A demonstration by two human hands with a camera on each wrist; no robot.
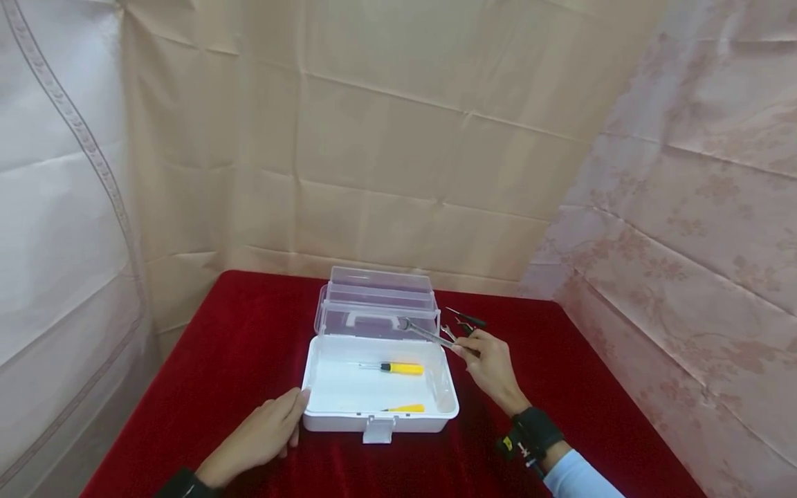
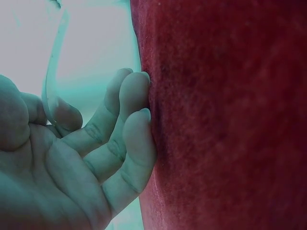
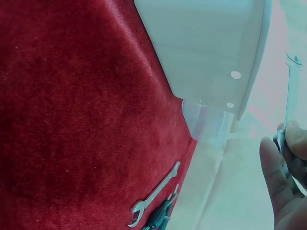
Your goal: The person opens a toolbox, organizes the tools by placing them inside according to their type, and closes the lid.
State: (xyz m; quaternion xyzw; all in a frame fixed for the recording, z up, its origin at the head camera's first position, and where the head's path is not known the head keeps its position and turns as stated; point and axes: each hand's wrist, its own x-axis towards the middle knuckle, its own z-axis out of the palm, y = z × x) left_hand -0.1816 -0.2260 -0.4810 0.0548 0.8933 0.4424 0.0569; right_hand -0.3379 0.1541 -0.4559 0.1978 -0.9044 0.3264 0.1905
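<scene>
A white toolbox [image 1: 380, 423] stands on a red cloth with its clear lid [image 1: 381, 297] tipped back. My left hand [image 1: 264, 427] holds the box's left side. In the left wrist view its wall [image 2: 52, 72] passes between thumb and forefinger, while the other fingers [image 2: 136, 139] lie against the cloth. Over the box's right rear corner, my right hand [image 1: 492, 363] grips a metal wrench [image 1: 426, 333], its open jaw pointing left over the lid. Inside the box lie a screwdriver with a yellow handle [image 1: 405, 369] and another yellow handle [image 1: 409, 408], partly hidden by the front wall.
Right of the box, near my right hand, a second wrench [image 3: 156, 194] and dark-handled pliers [image 3: 162, 211] lie on the cloth. A dark screwdriver [image 1: 470, 318] lies behind them. A front latch [image 1: 378, 430] hangs down. Beige curtains [image 1: 373, 138] stand behind the table.
</scene>
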